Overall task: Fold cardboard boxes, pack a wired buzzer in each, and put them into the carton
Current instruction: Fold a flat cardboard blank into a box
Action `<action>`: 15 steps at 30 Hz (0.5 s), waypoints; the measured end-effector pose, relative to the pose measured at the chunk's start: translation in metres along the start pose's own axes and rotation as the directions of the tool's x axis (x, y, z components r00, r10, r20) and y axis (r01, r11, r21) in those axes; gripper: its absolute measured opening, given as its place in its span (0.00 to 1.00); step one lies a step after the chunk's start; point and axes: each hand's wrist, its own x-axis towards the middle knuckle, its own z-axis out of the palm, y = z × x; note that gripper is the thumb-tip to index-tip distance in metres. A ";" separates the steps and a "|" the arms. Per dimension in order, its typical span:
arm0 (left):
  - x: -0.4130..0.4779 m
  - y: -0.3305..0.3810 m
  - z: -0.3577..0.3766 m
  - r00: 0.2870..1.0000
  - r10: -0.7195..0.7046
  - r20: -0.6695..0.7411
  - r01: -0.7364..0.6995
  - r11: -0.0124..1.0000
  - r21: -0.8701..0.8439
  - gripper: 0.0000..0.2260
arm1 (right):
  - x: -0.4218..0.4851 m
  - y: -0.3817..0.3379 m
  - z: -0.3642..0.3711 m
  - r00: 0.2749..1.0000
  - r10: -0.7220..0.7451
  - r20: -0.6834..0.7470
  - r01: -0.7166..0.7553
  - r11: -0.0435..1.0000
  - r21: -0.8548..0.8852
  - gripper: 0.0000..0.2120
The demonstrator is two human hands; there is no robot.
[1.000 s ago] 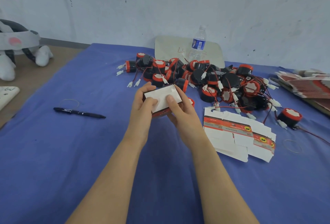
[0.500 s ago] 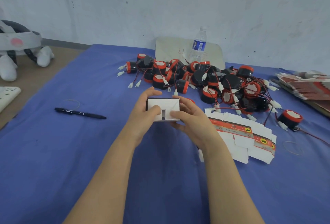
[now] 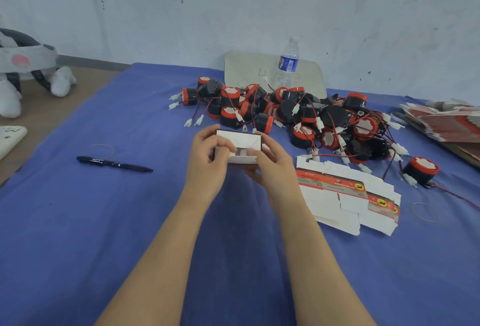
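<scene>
Above the middle of the blue tablecloth point(image 3: 78, 221), both hands hold a small white cardboard box point(image 3: 242, 141) between them. The left hand point(image 3: 207, 167) curls round the box's left end, thumb on the near face. The right hand point(image 3: 272, 167) grips the right end, its thumb pressing a white flap at the near side. The open end seems to be partly folded in, though the fingers hide much of it, and what lies inside cannot be told.

Just right of the hands, a small fanned stack of flat box blanks point(image 3: 345, 195), white with red and yellow bands, lies on the cloth. Beyond the hands is a heap of black and red wired buzzers point(image 3: 298, 115) with white plugs on thin leads. One buzzer point(image 3: 420, 169) sits alone at the heap's right. Far behind, a clear water bottle point(image 3: 287, 63) stands in front of a pale board point(image 3: 246, 71) that leans on the wall. At the far right edge lies a larger stack of flat blanks point(image 3: 446, 123).

To the left, a black pen point(image 3: 114, 163) lies on the cloth beside a thin rubber band point(image 3: 104, 147). A plush toy point(image 3: 26, 65) sits at the far left.
</scene>
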 end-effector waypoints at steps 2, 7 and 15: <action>-0.001 0.002 0.000 0.998 -0.020 0.058 0.021 1.000 -0.002 0.10 | 0.000 0.000 0.000 1.000 -0.007 -0.030 0.007 1.000 0.010 0.20; -0.009 0.003 -0.001 0.978 0.077 0.194 -0.103 0.986 0.128 0.10 | 0.002 -0.001 -0.007 0.997 0.038 -0.071 -0.031 0.994 0.104 0.17; -0.004 -0.012 0.004 0.987 0.047 -0.151 -0.014 0.977 0.213 0.20 | 0.002 0.010 0.005 0.995 -0.088 0.053 0.094 0.989 -0.118 0.13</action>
